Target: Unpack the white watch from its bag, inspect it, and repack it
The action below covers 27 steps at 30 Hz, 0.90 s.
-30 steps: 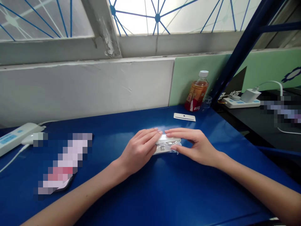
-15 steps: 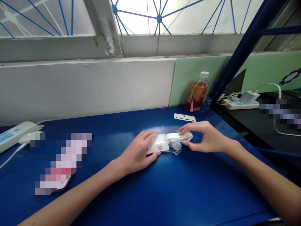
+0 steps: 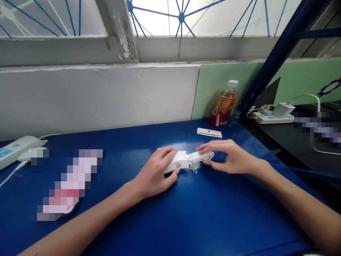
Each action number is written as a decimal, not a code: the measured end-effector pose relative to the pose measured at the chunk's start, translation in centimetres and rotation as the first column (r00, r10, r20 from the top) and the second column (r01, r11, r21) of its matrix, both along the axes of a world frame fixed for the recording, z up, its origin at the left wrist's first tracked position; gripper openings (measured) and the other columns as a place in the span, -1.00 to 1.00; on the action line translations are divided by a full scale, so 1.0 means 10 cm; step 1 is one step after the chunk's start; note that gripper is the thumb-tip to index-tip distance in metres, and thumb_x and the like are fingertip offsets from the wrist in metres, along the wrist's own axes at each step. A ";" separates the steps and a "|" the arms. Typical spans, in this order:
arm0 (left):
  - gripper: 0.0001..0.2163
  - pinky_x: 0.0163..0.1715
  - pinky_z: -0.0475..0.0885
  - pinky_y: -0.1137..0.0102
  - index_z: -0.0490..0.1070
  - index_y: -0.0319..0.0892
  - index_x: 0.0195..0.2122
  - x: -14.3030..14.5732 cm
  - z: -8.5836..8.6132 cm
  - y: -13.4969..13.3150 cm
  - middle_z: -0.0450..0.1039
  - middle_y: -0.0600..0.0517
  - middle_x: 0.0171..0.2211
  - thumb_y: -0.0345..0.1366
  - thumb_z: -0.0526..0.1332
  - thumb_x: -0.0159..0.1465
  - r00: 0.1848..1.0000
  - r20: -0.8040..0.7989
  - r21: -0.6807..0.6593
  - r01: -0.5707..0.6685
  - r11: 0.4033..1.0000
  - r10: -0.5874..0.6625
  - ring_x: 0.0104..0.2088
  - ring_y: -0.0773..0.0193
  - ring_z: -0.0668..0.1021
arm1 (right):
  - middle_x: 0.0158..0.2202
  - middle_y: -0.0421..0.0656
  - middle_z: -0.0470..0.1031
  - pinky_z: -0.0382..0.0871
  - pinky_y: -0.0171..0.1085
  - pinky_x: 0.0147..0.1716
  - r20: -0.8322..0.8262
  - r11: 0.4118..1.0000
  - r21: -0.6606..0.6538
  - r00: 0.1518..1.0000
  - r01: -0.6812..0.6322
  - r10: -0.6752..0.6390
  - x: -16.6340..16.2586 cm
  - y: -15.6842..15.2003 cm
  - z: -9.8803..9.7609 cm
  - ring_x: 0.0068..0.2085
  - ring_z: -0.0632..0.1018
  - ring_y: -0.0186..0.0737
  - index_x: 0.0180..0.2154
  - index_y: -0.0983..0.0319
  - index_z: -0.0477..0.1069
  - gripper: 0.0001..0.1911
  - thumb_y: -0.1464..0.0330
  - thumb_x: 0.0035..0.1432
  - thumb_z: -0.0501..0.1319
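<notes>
Blue worktop (image 3: 186,217) against a pale wall panel (image 3: 101,96) and a green panel (image 3: 206,85), patterned window (image 3: 154,25) above. Left hand (image 3: 156,172) grasps the left end of a white box (image 3: 181,158), fingers over the top, thumb at the near side; printed square code on the box's front. Right hand (image 3: 229,156) pinches a white bundle (image 3: 205,155) between thumb and fingers, just right of the box. Clear plastic at the join, exact contents too small to tell. Box and bundle sit mid-worktop, well in from the near edge. White card (image 3: 209,133) lies beyond them near the back edge. Bottle (image 3: 223,108) with white cap stands upright at the back right corner. Blurred-out phone (image 3: 73,181) lies left of the left hand; white power strip (image 3: 18,151) by the back edge, far left.
</notes>
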<state>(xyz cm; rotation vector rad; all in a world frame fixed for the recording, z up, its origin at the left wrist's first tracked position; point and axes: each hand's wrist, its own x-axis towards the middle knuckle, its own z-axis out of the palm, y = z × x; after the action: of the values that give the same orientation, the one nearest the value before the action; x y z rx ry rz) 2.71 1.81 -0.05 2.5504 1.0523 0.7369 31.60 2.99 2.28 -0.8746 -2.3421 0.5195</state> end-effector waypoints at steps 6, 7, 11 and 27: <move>-0.57 0.05 0.40 0.05 0.26 -0.22 0.22 0.01 -0.01 0.00 0.35 -0.23 0.09 -0.28 0.16 0.33 1.000 -0.007 0.043 -0.008 0.999 0.008 0.07 -0.04 0.41 | -0.04 -0.07 0.62 0.50 -0.12 -0.03 0.055 1.000 0.009 0.998 -0.025 0.024 0.00 0.04 -0.06 -0.04 0.61 -0.06 -0.02 0.16 0.53 -0.69 0.31 0.18 0.32; -0.57 0.05 0.40 0.05 0.26 -0.23 0.22 0.01 -0.01 0.00 0.35 -0.23 0.09 -0.28 0.15 0.34 1.000 -0.010 0.046 -0.008 0.999 0.009 0.07 -0.03 0.41 | -0.04 -0.07 0.62 0.50 -0.11 -0.03 0.072 1.000 0.016 0.997 -0.024 0.023 0.00 0.04 -0.06 -0.03 0.60 -0.06 -0.03 0.17 0.53 -0.71 0.32 0.19 0.32; -0.56 0.07 0.40 0.07 0.26 -0.28 0.21 0.00 -0.03 0.01 0.33 -0.25 0.10 -0.27 0.16 0.33 0.999 -0.033 0.039 -0.004 0.999 0.005 0.09 -0.03 0.41 | 0.00 -0.06 0.60 0.49 -0.10 -0.01 0.104 0.999 0.025 0.994 -0.023 0.020 -0.01 0.06 -0.08 -0.01 0.59 -0.06 -0.02 0.20 0.52 -0.74 0.37 0.24 0.27; -0.56 0.06 0.43 0.08 0.26 -0.28 0.20 0.03 -0.01 -0.01 0.34 -0.24 0.10 -0.24 0.16 0.33 0.996 -0.092 0.034 0.016 0.999 -0.013 0.10 -0.05 0.42 | 0.00 -0.04 0.59 0.46 -0.02 0.03 0.171 0.985 0.161 0.985 -0.064 0.036 -0.01 0.09 -0.14 0.05 0.52 -0.01 -0.03 0.17 0.56 -0.75 0.30 0.28 0.25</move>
<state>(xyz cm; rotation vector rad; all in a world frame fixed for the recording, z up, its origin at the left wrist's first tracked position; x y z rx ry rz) 3.05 1.69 -0.19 2.6410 1.0571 0.6446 31.49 3.88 0.83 -0.8109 -2.5232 0.2740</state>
